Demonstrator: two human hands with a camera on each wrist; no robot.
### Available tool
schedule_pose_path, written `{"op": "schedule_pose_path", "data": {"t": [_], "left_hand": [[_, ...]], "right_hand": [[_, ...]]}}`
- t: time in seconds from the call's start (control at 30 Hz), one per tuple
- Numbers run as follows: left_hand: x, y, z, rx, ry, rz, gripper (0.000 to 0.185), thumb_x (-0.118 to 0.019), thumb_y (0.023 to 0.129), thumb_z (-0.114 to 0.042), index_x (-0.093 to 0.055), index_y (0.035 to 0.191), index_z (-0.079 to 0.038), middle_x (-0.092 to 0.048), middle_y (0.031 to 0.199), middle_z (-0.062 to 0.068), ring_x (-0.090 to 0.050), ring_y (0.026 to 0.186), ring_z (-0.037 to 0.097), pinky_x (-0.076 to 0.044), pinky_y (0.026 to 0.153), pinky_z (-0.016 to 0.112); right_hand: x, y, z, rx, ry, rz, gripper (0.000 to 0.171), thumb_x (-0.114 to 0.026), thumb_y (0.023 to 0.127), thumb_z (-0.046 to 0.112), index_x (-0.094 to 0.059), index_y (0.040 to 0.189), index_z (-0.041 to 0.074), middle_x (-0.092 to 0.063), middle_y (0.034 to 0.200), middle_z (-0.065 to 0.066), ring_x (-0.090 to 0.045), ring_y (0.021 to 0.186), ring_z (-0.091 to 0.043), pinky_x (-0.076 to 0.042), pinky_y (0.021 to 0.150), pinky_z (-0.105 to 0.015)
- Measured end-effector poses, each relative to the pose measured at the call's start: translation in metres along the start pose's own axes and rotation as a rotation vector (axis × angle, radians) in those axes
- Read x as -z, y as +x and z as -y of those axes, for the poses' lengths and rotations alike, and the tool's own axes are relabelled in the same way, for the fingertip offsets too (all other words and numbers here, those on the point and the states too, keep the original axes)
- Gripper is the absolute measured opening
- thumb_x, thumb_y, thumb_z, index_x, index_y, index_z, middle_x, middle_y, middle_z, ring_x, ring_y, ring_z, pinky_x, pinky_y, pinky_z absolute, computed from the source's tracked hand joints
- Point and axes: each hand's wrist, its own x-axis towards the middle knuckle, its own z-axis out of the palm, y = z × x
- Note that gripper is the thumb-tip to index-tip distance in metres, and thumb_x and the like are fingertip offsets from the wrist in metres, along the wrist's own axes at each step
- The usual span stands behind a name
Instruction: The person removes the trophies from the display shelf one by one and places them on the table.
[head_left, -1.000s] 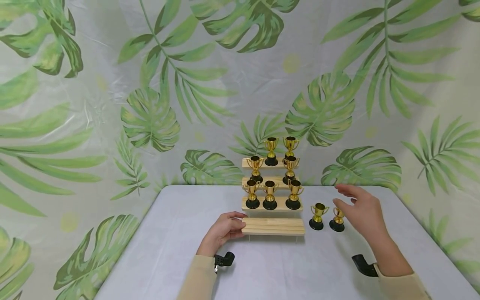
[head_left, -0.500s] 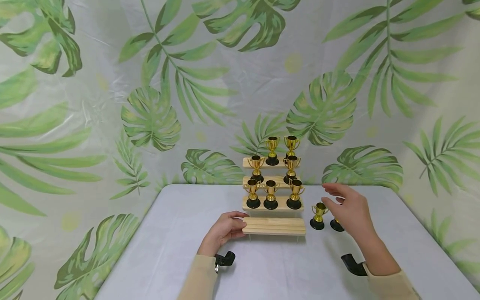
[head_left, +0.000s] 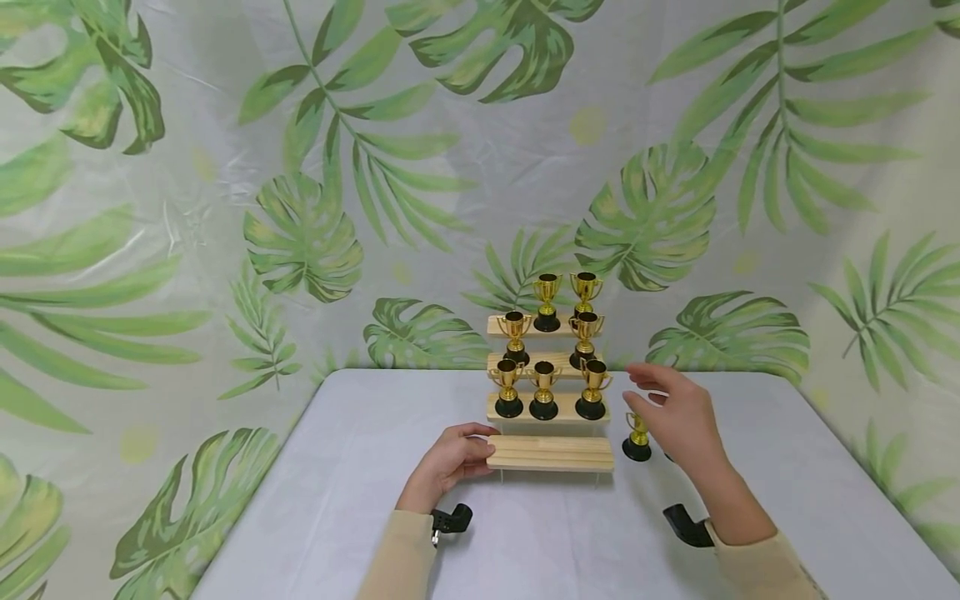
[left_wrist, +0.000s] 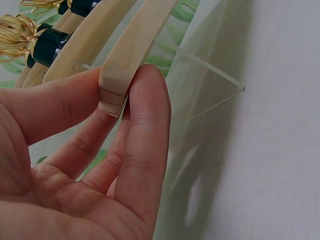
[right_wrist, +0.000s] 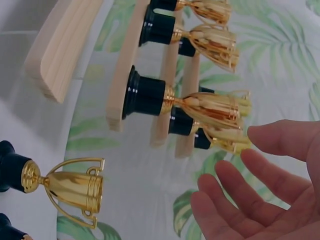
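The right hand [head_left: 678,417] hung above the right side of the white cloth-covered table [head_left: 360,467]; we saw its thumb and its loosely bent fingers standing apart, with a gap between them. Just beneath it, in the head view, stood an upright shiny gold two-handled plastic-looking trophy cup on a round black base [right_wrist: 60,186], partly covered by the hand; the right wrist view showed hand and cup apart. We could make out a second black-based trophy [right_wrist: 11,231] beside that one, mostly hidden in the head view.

The left hand [head_left: 448,458] pinched the left end of a rounded-edged front board of pale wood [head_left: 551,452], thumb on one side and fingers on the other. That board was the lowest step of a stepped display stand, carried on thin clear supports [left_wrist: 212,67].

On the steps behind it we counted seven upright gold trophies: two on the top step [head_left: 498,326], two on the step below [head_left: 555,363], and three on the next step down [head_left: 493,408]. Black curved mounts [head_left: 452,518] sat at both wrists, beside beige sleeves [head_left: 397,554]. Behind the table we saw a pale grey sheet printed with green leaves [head_left: 420,208].
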Motion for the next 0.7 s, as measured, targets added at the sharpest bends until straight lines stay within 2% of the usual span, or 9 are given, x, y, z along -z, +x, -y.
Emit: {"op": "schedule_pose_path", "data": {"t": [0.2, 0.7], "left_hand": [[0.000, 0.000, -0.001, 0.008, 0.001, -0.003, 0.038, -0.069, 0.088, -0.001, -0.063, 0.125, 0.004, -0.068, 0.106, 0.018, -0.070, 0.086, 0.024, -0.060, 0.072, 0.035], [0.000, -0.001, -0.001, 0.003, 0.005, -0.005, 0.037, -0.069, 0.088, 0.000, -0.064, 0.124, 0.003, -0.069, 0.104, 0.017, -0.070, 0.083, 0.022, -0.060, 0.069, 0.034]], "right_hand": [[-0.007, 0.005, 0.006, 0.005, 0.009, 0.002, 0.037, -0.073, 0.092, 0.009, -0.066, 0.128, 0.005, -0.069, 0.118, -0.014, -0.064, 0.105, -0.032, -0.055, 0.088, -0.050], [-0.023, 0.013, 0.003, -0.007, 0.037, 0.011, 0.039, -0.074, 0.093, 0.013, -0.065, 0.130, 0.007, -0.068, 0.119, -0.014, -0.065, 0.104, -0.030, -0.057, 0.086, -0.048]]}}
